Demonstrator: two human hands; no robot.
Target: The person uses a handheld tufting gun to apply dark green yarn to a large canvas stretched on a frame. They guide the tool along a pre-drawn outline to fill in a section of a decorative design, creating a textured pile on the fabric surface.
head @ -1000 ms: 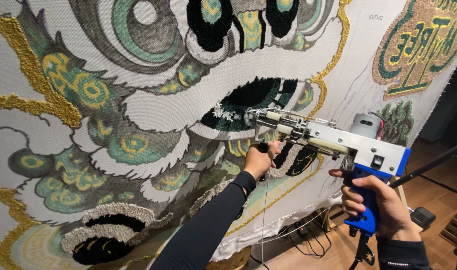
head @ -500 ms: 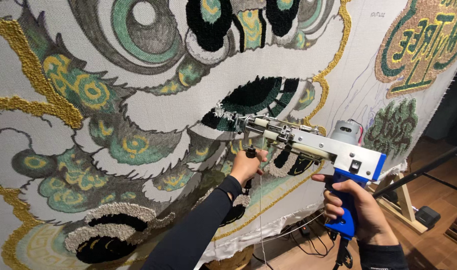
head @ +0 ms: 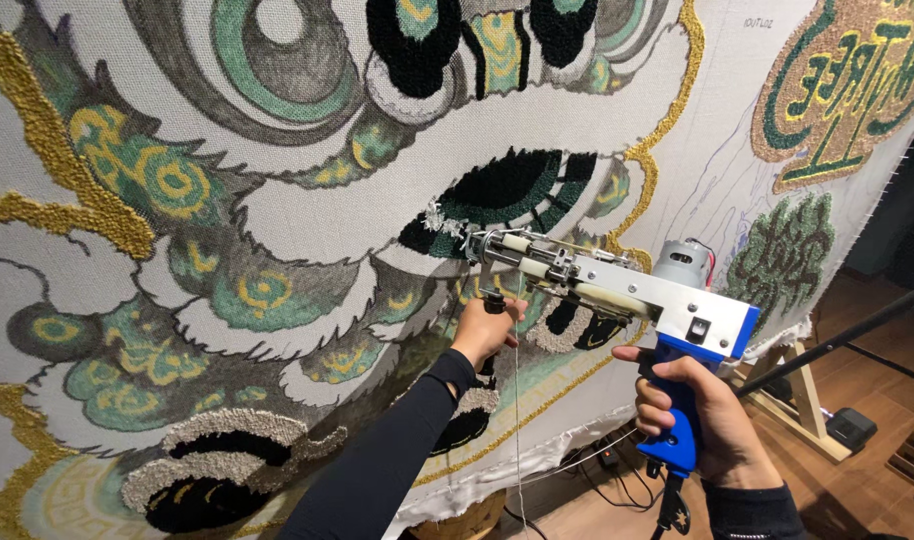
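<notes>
Tufted cloth [head: 277,230] stretched upright ahead, left hand [head: 485,332] clenched round the front handle under the tufting gun [head: 617,285] – needle end touching the cloth just above that grip, yarn strand [head: 518,420] hanging beside the wrist, right hand [head: 699,415] wrapped tight on the blue grip – motor above it.

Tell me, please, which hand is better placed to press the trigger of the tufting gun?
The right hand. It grips the blue handle under the tufting gun, fingers wrapped around its front. The left hand holds the small front grip, near the cloth.
</notes>
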